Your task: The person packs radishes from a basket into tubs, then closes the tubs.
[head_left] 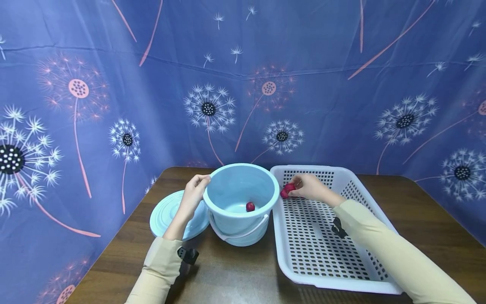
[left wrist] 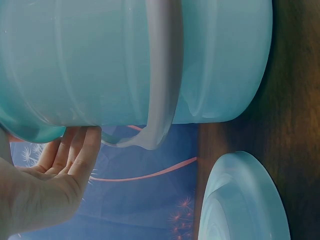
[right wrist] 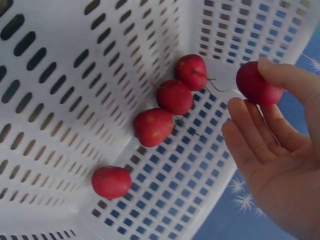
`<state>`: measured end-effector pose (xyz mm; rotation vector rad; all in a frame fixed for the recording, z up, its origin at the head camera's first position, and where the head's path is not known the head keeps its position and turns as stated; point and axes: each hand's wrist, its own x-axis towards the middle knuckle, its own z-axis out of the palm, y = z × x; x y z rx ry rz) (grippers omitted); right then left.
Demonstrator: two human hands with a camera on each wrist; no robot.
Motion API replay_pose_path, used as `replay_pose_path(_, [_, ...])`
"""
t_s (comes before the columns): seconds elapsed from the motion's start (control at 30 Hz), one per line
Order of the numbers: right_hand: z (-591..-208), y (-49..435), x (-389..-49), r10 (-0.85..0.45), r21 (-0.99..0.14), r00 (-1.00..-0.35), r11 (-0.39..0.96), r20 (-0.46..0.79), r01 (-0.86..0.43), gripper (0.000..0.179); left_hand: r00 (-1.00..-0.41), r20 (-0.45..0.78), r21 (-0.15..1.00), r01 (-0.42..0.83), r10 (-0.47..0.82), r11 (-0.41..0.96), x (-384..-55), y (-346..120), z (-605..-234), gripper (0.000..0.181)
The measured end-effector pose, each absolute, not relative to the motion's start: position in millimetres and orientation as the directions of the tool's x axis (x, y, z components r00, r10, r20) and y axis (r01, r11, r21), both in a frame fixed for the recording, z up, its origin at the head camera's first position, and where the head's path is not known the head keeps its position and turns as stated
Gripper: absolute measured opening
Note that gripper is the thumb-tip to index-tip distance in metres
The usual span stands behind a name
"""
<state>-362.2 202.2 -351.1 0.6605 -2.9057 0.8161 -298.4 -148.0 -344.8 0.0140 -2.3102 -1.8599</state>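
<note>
My left hand point(head_left: 194, 193) grips the rim of the light blue bucket point(head_left: 238, 231) at its left side. In the left wrist view, the fingers lie against the outer wall below the rim, and the thumb is mostly hidden. One red radish point(head_left: 250, 206) lies on the bucket's floor. Over the far left part of the white basket point(head_left: 280, 245), my right hand point(head_left: 309, 186) pinches a radish point(right wrist: 257, 84) between thumb and fingertips. Several other radishes point(right wrist: 154, 127), some with thin root tails, lie along the basket's wall.
Behind the left forearm, a round blue lid point(head_left: 161, 217) lies on the wooden table point(head_left: 228, 274). The bucket's pale handle point(head_left: 243, 233) hangs down at the front. A blue dandelion-print cloth point(head_left: 235, 105) hangs behind the table, close to the bucket and basket.
</note>
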Motion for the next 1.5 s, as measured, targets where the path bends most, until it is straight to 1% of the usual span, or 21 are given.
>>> replay_pose_path(0.3, [-326.8, 202.3, -356.8, -0.400, -0.518, -0.896, 0.734, 0.193, -0.439, 0.031, -0.984, 0.128, 0.970, 0.099, -0.122, 0.224, -299.4, -148.8, -346.0, 0.035])
replay_pose_path(0.57, [-312.6, 196.3, -356.9, -0.394, -0.506, -0.882, 0.723, 0.259, -0.471, 0.033, -0.984, 0.131, 0.968, 0.100, -0.124, 0.229, -299.6, -148.2, -346.0, 0.034])
replay_pose_path(0.77, [-298.3, 185.7, -352.6, -0.391, -0.504, -0.876, 0.716, 0.281, -0.482, 0.033, -0.983, 0.134, 0.969, 0.104, -0.125, 0.224, -299.2, -147.8, -346.1, 0.034])
replay_pose_path(1.0, [-281.1, 171.1, -349.3, -0.407, -0.493, -0.852, 0.695, 0.330, -0.523, 0.033, -0.983, 0.129, 0.969, 0.098, -0.130, 0.225, -300.0, -148.0, -346.1, 0.034])
replay_pose_path(1.3, [-274.1, 150.6, -347.8, -0.433, -0.511, -0.829, 0.652, 0.355, -0.560, 0.035, -0.983, 0.129, 0.968, 0.096, -0.131, 0.232, -300.0, -147.6, -345.3, 0.035])
replay_pose_path(1.5, [-274.5, 134.8, -347.3, -0.464, -0.515, -0.801, 0.613, 0.379, -0.599, 0.036, -0.983, 0.137, 0.968, 0.107, -0.120, 0.227, -299.0, -148.6, -345.9, 0.036])
